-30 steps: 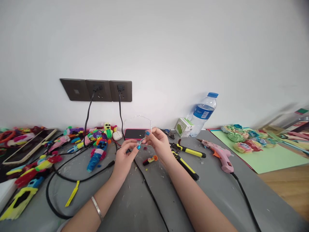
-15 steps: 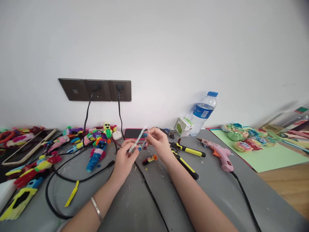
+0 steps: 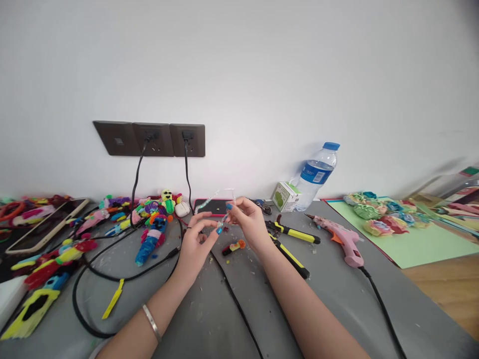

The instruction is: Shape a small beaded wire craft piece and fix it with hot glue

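Strand [image 3: 204, 204]: held between both hands, its loop arched at twelve o'clock of them.
Left hand [image 3: 196, 244]: strand pinched by thumb and finger.
Right hand [image 3: 249, 224]: strand likewise pinched.
Pliers [image 3: 298, 234]: seen at four o'clock of the right hand.

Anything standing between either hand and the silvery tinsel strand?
Nothing visible. The left hand and right hand both pinch the silvery tinsel strand directly; the red-edged dark device lies beyond the strand's loop, not between it and either hand.
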`<state>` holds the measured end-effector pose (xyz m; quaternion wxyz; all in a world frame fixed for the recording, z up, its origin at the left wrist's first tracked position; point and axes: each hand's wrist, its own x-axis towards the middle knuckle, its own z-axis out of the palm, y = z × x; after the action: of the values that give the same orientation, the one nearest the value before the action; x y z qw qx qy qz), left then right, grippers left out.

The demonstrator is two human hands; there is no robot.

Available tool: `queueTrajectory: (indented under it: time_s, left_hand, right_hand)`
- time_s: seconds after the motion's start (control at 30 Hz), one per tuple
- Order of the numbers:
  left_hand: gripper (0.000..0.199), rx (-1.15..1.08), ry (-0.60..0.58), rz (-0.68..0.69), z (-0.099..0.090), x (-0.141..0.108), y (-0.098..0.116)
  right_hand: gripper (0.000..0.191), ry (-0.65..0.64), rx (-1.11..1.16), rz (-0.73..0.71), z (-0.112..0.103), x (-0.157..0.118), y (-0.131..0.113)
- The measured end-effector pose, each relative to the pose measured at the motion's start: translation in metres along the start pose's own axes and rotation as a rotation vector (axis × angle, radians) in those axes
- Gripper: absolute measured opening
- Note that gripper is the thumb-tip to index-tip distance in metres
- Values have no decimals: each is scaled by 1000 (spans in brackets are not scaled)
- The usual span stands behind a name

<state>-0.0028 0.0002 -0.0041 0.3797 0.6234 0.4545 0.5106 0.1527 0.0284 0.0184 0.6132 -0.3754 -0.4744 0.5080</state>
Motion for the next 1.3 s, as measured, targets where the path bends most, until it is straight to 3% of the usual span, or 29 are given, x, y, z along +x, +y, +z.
queueTrajectory:
  time_s: [0.27, 0.47, 0.57, 0.7, 0.87, 0.97, 1.17, 1.3]
  left_hand:
    - [20, -151, 93, -123, -2, 2, -2]
    - [17, -183, 87, -133, -2, 3, -1]
    - [17, -181, 95, -124, -2, 2, 0]
    - [15, -126, 126, -64, -3, 3, -2]
    - [13, 149, 114, 126, -11, 7, -1]
    - [13, 211, 93, 183, -15, 8, 1]
    - [18, -29, 101, 8, -10, 9, -4]
    - [20, -169, 123, -47, -7, 9, -5]
  right_hand:
    - [32, -103, 90, 108, 2, -1, 0]
    - [26, -283, -103, 85, 0, -4, -1]
    - [24, -312, -186, 58, 1, -4, -2]
    - [25, -323, -282, 57, 1, -4, -3]
    - [25, -348, -362, 127, -3, -3, -4]
    - [25, -351, -322, 192, -6, -3, -5]
    - [31, -270, -13, 211, -5, -4, -5]
    - [30, -264, 23, 186, -4, -3, -6]
